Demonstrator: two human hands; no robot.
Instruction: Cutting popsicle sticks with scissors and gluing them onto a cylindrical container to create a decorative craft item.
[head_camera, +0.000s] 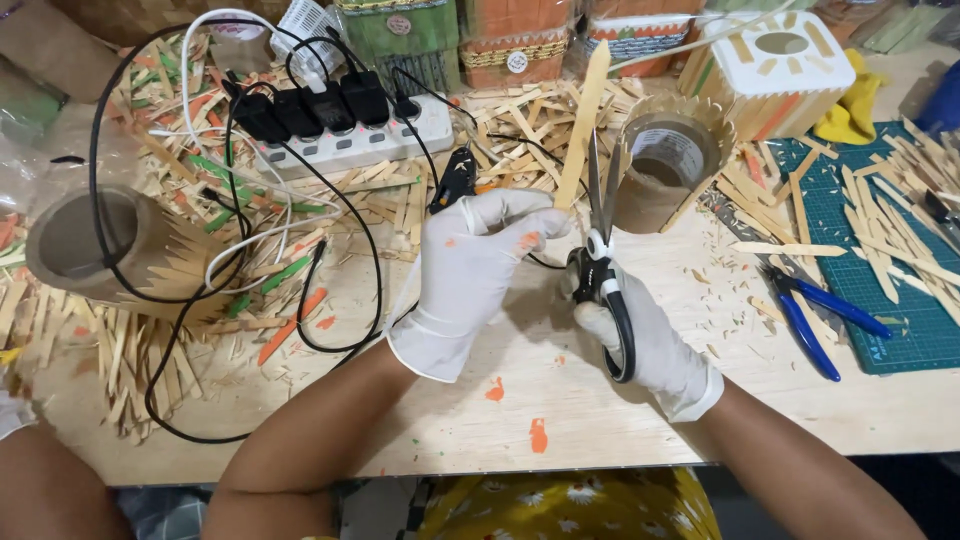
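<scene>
Gloved left hand (480, 265) pinches wooden stick (584, 125) upright, fingers clamped on its lower end. Gloved right hand (640, 345) grips scissors (604, 270), blades apart beside stick, just left of cardboard tube (665, 165) on desk (560, 420).

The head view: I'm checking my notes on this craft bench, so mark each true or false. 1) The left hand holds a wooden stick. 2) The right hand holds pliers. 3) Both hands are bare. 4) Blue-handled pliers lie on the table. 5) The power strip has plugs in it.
1) True: the left hand pinches the wooden stick.
2) False: the right hand holds scissors.
3) False: both wear white gloves.
4) True: the blue-handled pliers lie by the green cutting mat.
5) True: black plugs sit in the power strip.
</scene>
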